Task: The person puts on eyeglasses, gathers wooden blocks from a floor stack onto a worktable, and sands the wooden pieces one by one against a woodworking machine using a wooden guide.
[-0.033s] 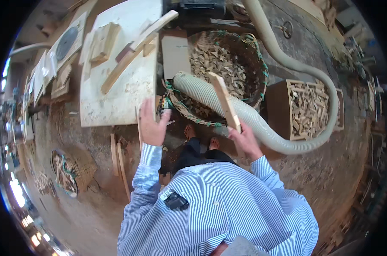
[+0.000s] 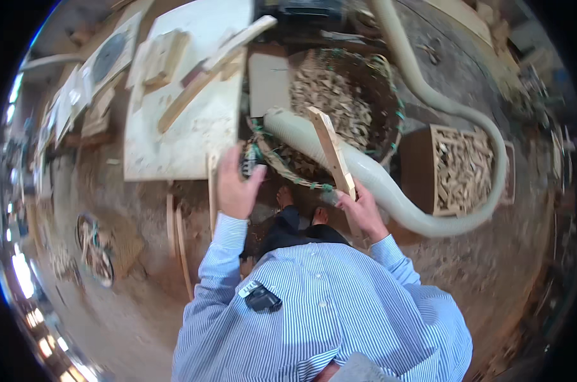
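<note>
A white rectangular tabletop (image 2: 190,149) lies at ten o'clock; near it our left hand (image 2: 239,190) spreads wide, while our right hand (image 2: 365,210) grips a pale wooden slat (image 2: 331,151) angled toward eleven.

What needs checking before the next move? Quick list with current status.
1. Right hand grips wood piece: ok, fingers at its lower end.
2. Left hand off the wood strip: cannot tell; hand open, strip right beside it.
3. Wood piece clear of hose: cannot tell; they overlap in view.
4. Basket opening unobstructed: not ok, hose crosses it.
5. Table free of loose wood: not ok, pieces lie on it.
6. Footwear on: not ok, feet bare.
</note>
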Demonstrator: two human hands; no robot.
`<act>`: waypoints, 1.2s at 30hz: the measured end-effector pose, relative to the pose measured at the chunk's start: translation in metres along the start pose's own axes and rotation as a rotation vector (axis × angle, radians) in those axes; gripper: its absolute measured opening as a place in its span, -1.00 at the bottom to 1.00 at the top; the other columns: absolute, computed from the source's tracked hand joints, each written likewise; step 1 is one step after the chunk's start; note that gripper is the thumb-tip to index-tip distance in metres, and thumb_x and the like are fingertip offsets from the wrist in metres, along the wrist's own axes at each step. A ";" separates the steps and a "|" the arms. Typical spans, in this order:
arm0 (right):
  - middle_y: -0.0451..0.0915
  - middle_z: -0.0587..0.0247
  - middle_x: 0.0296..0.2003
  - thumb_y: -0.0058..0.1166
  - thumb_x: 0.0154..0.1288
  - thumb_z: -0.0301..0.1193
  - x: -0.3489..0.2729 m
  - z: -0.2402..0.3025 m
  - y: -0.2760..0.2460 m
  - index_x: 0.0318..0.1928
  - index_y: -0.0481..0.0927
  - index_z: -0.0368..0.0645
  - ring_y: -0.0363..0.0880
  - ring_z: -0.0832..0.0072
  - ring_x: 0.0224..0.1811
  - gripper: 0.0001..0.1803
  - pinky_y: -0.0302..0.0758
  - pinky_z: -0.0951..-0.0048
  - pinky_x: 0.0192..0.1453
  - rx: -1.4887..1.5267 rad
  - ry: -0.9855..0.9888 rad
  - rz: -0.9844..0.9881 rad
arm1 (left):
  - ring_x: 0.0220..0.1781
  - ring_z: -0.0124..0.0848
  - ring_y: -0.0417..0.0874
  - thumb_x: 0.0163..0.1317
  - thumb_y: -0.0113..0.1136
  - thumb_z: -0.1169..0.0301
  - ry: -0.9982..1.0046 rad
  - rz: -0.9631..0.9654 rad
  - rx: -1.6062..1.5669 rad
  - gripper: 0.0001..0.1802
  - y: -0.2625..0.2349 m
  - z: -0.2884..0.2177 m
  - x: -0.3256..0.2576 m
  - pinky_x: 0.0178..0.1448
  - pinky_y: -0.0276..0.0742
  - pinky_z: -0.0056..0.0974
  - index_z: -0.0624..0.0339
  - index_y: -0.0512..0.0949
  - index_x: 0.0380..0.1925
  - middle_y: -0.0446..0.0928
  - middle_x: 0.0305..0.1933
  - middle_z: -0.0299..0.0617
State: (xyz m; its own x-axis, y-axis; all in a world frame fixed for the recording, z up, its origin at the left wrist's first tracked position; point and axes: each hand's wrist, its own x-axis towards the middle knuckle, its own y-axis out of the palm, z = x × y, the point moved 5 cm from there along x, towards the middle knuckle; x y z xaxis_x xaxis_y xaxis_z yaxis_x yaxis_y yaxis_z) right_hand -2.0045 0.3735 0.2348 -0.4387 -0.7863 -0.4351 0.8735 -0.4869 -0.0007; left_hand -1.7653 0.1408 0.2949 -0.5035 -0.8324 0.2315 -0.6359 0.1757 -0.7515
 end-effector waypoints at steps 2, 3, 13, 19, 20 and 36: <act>0.68 0.30 -0.15 0.20 0.53 -0.36 -0.006 0.017 0.028 0.35 0.53 -0.30 0.63 0.61 -0.18 -0.52 0.60 0.46 -0.08 -0.004 -0.050 0.087 | 0.37 0.03 0.57 0.24 0.51 0.21 -0.179 0.117 -0.381 -0.19 0.013 -0.027 -0.040 0.44 0.49 -0.02 0.35 0.43 0.41 0.52 0.37 0.19; 0.68 0.31 -0.15 0.21 0.54 -0.35 -0.009 0.025 0.039 0.32 0.54 -0.30 0.62 0.62 -0.16 -0.54 0.60 0.45 -0.06 -0.018 -0.052 0.097 | 0.39 -0.03 0.58 0.23 0.52 0.19 -0.158 0.158 -0.485 -0.16 0.017 -0.044 -0.057 0.41 0.53 -0.06 0.37 0.42 0.42 0.50 0.42 0.18; 0.66 0.29 0.06 0.08 0.68 -0.34 -0.035 0.102 0.121 0.37 0.50 -0.29 0.57 0.65 0.03 -0.58 0.53 0.55 0.09 0.244 -0.452 0.198 | 0.45 -0.19 0.54 0.24 0.58 0.26 -0.275 0.259 -0.953 0.06 0.017 -0.105 -0.144 0.54 0.43 -0.15 0.39 0.14 0.58 0.49 0.43 0.06; 0.59 0.19 0.22 0.00 0.71 -0.29 -0.041 0.102 0.171 0.52 0.33 -0.33 0.52 0.54 0.21 -0.45 0.46 0.44 0.31 0.092 -0.486 0.491 | 0.49 -0.36 0.44 0.22 0.43 0.49 -0.355 0.019 -1.040 -0.06 -0.020 -0.078 -0.168 0.58 0.32 -0.23 0.33 0.15 0.56 0.42 0.46 -0.08; 0.56 0.15 0.27 -0.07 0.74 -0.23 -0.041 0.098 0.177 0.54 0.32 -0.29 0.52 0.51 0.24 -0.44 0.48 0.43 0.30 0.054 -0.504 0.504 | 0.53 -0.40 0.38 0.23 0.30 0.59 -0.353 -0.064 -1.056 -0.10 -0.030 -0.070 -0.173 0.60 0.28 -0.25 0.30 0.12 0.57 0.37 0.47 -0.16; 0.69 0.00 0.11 0.36 0.43 -0.10 -0.037 -0.055 0.346 0.45 0.33 -0.30 0.72 0.30 0.12 -0.20 0.62 0.27 0.24 -0.076 -0.085 0.367 | 0.05 -0.29 0.66 0.36 0.42 0.37 -0.783 -0.616 -0.435 -0.41 -0.195 0.194 -0.291 0.19 0.58 -0.16 0.47 0.48 0.28 0.63 0.09 -0.05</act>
State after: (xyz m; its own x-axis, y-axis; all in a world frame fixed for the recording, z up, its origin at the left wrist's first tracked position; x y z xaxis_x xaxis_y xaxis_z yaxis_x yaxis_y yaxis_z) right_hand -1.6740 0.2550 0.2012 -0.1075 -0.9332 -0.3429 0.9874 -0.1405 0.0728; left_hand -1.3813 0.2463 0.2544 0.3877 -0.9183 -0.0803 -0.8819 -0.3441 -0.3222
